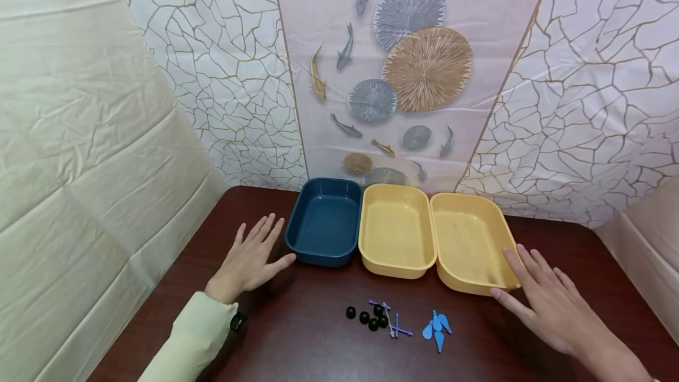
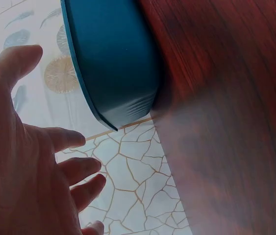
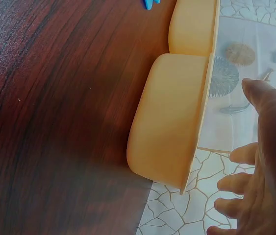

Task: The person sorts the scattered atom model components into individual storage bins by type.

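Note:
My left hand [image 1: 248,263] is spread with straight fingers just left of the dark blue tray [image 1: 325,223], holding nothing. On the other side my right hand [image 1: 551,299] is also spread, its fingertips overlapping the right edge of the right yellow tray [image 1: 469,240] in the head view. Between the two hands a middle yellow tray [image 1: 398,229] stands in the row. In front of the trays lie several small black domed pieces [image 1: 363,317], several thin purple sticks [image 1: 396,324] partly among them, and several light blue teardrop-shaped pieces [image 1: 438,329].
The trays stand side by side at the back of a dark reddish-brown table [image 1: 313,346]. Behind them hangs a patterned cloth [image 1: 371,134] with fish and round leaf shapes. A cream cloth [image 1: 106,193] borders the left side.

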Available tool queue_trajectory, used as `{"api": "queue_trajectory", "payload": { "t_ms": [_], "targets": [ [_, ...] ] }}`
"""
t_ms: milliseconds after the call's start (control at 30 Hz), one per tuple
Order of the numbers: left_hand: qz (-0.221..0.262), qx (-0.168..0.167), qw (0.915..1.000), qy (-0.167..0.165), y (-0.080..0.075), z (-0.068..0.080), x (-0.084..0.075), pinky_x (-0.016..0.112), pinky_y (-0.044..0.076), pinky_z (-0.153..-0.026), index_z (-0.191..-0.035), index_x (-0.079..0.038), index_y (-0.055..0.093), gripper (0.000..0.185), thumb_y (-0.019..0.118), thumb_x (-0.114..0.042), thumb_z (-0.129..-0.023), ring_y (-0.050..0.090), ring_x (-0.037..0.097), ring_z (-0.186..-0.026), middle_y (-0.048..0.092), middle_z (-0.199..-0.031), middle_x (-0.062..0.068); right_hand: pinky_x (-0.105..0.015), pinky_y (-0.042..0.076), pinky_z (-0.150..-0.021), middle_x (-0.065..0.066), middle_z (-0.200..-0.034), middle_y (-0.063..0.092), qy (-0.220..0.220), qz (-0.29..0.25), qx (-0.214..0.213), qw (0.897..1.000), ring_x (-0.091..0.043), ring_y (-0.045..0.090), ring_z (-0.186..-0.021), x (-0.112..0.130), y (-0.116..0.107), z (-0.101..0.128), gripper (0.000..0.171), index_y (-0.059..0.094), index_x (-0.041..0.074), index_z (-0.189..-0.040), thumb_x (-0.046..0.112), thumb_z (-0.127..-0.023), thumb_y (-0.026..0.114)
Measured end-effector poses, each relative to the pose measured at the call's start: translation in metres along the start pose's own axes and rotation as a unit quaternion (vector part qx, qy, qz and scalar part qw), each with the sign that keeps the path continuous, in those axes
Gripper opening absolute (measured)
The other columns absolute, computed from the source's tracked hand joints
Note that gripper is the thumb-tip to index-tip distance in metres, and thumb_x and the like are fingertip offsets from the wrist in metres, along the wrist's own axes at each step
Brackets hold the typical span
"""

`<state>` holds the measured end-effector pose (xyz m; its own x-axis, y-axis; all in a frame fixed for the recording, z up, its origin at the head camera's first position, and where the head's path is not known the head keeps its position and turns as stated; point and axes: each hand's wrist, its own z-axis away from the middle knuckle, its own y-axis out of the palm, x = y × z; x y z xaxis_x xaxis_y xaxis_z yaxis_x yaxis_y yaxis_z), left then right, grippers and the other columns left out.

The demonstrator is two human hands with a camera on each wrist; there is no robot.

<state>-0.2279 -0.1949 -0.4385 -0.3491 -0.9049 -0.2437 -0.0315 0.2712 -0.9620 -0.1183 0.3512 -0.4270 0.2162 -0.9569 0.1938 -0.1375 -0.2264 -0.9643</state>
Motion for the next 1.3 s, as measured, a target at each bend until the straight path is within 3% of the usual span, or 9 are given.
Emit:
{"api": "queue_trajectory", "payload": {
  "t_ms": [233, 367, 467, 667, 800, 967, 1300],
  "targets": [
    [-0.002, 0.004, 1.0, 0.003, 0.003, -0.003, 0.001, 0.07, 0.011, -0.13, -0.167, -0.007, 0.029, 0.093, 0.054, -0.066, -0.099, 0.024, 0.04, -0.163, 0.024, -0.176, 0.017, -0.065, -0.007, -0.131, -0.032, -0.169, 0.028, -0.012, -0.003, -0.005, 1.0, -0.047, 0.012, -0.163, 0.0, 0.002, 0.0, 0.087, 0.018, 0.01, -0.17, 0.049, -0.105, 0.061],
    [0.001, 0.005, 1.0, 0.007, 0.005, -0.007, 0.002, 0.069, 0.011, -0.131, -0.167, -0.006, 0.029, 0.094, 0.054, -0.066, -0.1, 0.024, 0.04, -0.163, 0.023, -0.176, 0.017, -0.068, 0.021, -0.124, -0.03, -0.159, 0.044, -0.056, -0.001, -0.052, 0.997, -0.049, 0.036, -0.152, 0.002, 0.0, -0.005, 0.082, 0.037, 0.005, -0.163, 0.043, -0.098, 0.073],
    [0.009, 0.009, 0.9999, 0.01, 0.005, -0.011, 0.001, 0.067, 0.012, -0.132, -0.166, -0.004, 0.029, 0.094, 0.054, -0.065, -0.1, 0.024, 0.039, -0.163, 0.023, -0.176, 0.017, -0.064, 0.044, -0.105, -0.027, -0.147, 0.058, -0.093, 0.007, -0.094, 0.991, -0.048, 0.056, -0.132, 0.007, -0.002, -0.009, 0.078, 0.054, 0.004, -0.151, 0.035, -0.087, 0.086],
    [0.022, 0.021, 0.9994, 0.017, 0.005, -0.018, -0.002, 0.064, 0.015, -0.133, -0.166, 0.0, 0.025, 0.094, 0.053, -0.062, -0.102, 0.022, 0.04, -0.164, 0.021, -0.176, 0.02, -0.052, 0.06, -0.083, -0.013, -0.118, 0.073, -0.146, 0.025, -0.133, 0.98, -0.031, 0.073, -0.104, 0.026, -0.004, -0.013, 0.067, 0.07, 0.006, -0.13, 0.02, -0.071, 0.096],
    [0.024, 0.027, 0.9992, 0.017, 0.005, -0.024, -0.004, 0.062, 0.017, -0.133, -0.166, 0.002, 0.023, 0.095, 0.052, -0.063, -0.103, 0.022, 0.04, -0.163, 0.02, -0.176, 0.021, -0.037, 0.062, -0.075, -0.001, -0.108, 0.075, -0.196, 0.026, -0.145, 0.97, -0.018, 0.073, -0.093, 0.036, -0.001, -0.015, 0.056, 0.075, 0.008, -0.119, 0.018, -0.068, 0.097],
    [0.027, 0.033, 0.9989, 0.018, 0.007, -0.03, -0.007, 0.06, 0.017, -0.133, -0.166, 0.003, 0.022, 0.096, 0.052, -0.062, -0.103, 0.021, 0.041, -0.164, 0.019, -0.176, 0.022, -0.022, 0.057, -0.074, 0.009, -0.1, 0.073, -0.245, 0.013, -0.141, 0.959, -0.008, 0.069, -0.088, 0.042, 0.005, -0.017, 0.045, 0.077, 0.014, -0.108, 0.02, -0.069, 0.097],
    [0.029, 0.047, 0.9984, 0.013, 0.014, -0.034, -0.007, 0.059, 0.016, -0.134, -0.166, 0.004, 0.019, 0.097, 0.052, -0.061, -0.103, 0.019, 0.042, -0.164, 0.016, -0.176, 0.023, -0.028, 0.059, -0.069, 0.009, -0.093, 0.072, -0.246, -0.038, -0.041, 0.968, -0.005, 0.067, -0.084, 0.049, 0.019, -0.017, 0.03, 0.075, 0.014, -0.099, 0.018, -0.075, 0.093]
  ]
}}
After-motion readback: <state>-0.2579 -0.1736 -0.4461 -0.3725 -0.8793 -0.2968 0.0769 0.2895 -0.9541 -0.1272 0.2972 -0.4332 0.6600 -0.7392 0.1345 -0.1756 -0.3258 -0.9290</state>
